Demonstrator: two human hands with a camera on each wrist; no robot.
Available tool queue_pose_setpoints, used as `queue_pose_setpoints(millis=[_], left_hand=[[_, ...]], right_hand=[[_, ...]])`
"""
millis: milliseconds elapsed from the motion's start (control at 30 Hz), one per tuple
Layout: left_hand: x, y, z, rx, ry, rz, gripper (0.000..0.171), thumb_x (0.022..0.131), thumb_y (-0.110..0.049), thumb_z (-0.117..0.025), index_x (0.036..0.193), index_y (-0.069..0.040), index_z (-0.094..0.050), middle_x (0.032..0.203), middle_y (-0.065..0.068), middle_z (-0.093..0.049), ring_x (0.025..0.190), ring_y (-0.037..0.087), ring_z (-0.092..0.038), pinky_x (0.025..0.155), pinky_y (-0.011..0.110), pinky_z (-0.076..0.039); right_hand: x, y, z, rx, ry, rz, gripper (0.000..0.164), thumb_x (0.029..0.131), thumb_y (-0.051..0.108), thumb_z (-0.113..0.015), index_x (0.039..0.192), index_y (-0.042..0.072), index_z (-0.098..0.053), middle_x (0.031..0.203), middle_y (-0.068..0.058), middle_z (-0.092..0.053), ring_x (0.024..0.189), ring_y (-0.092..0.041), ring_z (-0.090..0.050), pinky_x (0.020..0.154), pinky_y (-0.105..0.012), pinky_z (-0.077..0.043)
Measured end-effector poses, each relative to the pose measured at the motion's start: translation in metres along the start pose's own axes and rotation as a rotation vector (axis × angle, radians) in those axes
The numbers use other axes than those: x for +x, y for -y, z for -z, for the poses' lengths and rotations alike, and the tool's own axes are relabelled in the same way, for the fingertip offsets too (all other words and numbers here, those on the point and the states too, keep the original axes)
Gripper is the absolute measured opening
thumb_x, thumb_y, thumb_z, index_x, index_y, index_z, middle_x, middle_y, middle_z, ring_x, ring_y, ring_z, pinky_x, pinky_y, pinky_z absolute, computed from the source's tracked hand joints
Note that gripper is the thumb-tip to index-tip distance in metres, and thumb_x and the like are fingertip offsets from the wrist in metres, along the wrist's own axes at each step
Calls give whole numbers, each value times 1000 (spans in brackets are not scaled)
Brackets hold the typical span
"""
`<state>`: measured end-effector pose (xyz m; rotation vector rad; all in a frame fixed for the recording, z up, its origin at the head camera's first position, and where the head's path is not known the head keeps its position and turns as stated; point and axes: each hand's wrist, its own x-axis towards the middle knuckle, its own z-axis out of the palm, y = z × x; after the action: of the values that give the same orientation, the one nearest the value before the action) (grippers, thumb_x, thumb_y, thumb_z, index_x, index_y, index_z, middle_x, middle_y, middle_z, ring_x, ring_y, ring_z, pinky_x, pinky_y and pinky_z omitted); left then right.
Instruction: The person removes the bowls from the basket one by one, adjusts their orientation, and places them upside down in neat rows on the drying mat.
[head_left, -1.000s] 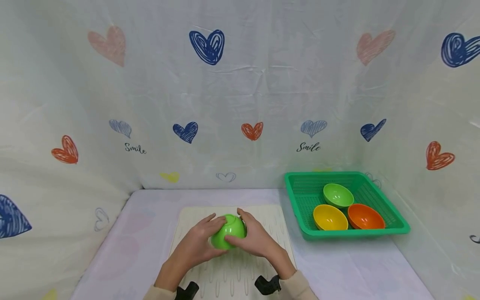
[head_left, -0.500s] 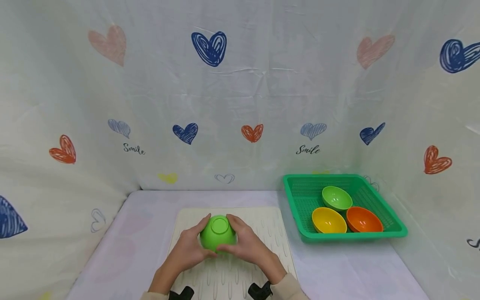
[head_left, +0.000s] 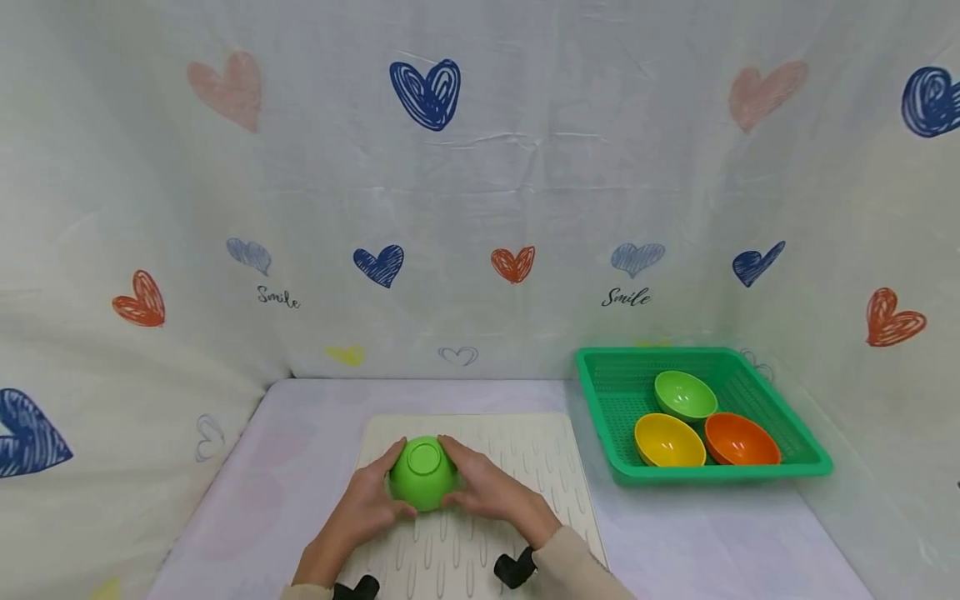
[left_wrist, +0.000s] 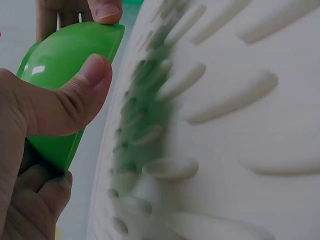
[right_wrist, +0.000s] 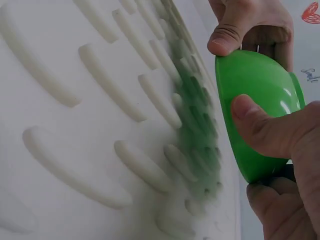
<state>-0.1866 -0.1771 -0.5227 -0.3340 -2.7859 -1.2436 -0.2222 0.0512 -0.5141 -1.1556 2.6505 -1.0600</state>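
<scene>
A glossy green bowl (head_left: 423,479) is upside down over the cream ridged mat (head_left: 517,433), its round foot facing up. My left hand (head_left: 367,500) grips its left side, with the thumb along the outer wall near the rim in the left wrist view. On the opposite side my right hand (head_left: 491,492) grips the same bowl, thumb (right_wrist: 260,125) pressed on its wall. Both wrist views show the rim held just above the mat, with a green tint of the bowl falling across the ridges.
To the right stands a green plastic basket (head_left: 622,477) holding a light green bowl (head_left: 686,396), a yellow bowl (head_left: 670,440) and an orange bowl (head_left: 742,439), all mouth up. A white sheet printed with hearts hangs behind and at both sides of the table.
The green bowl was tilted between both hands; it has turned fully upside down and moved left and a little toward the person. Both hands keep hold of it. The basket's bowls stay put.
</scene>
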Motion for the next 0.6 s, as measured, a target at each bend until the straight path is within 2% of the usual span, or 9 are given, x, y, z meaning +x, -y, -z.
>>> queue_pose_setpoints(millis=[167,400,600], left_hand=[[3,9,9,23,16,19,111,62,-8,-98,156,0,-41,151,24,-52,138,44,-51,110,57,-45],[10,27,18,74,21,67,108,65,-10,-96,156,1,-39,149,28,-51,138,47,-50,110,58,-45],[17,36,22,106,19,59,106,66,-7,-94,155,6,-38,146,32,-53,135,48,-51,109,58,-45]], right_hand=[[11,-7,-12,30,-12,-35,88,85,12,-83,155,-7,-34,154,-17,-51,143,-26,-50,118,-33,-41],[29,-10,-28,92,-44,-45,83,84,14,-84,154,2,-39,147,-11,-58,138,-20,-55,113,-30,-45],[43,-10,-36,104,-48,-70,79,85,16,-84,151,6,-42,142,-6,-61,132,-13,-57,109,-26,-48]])
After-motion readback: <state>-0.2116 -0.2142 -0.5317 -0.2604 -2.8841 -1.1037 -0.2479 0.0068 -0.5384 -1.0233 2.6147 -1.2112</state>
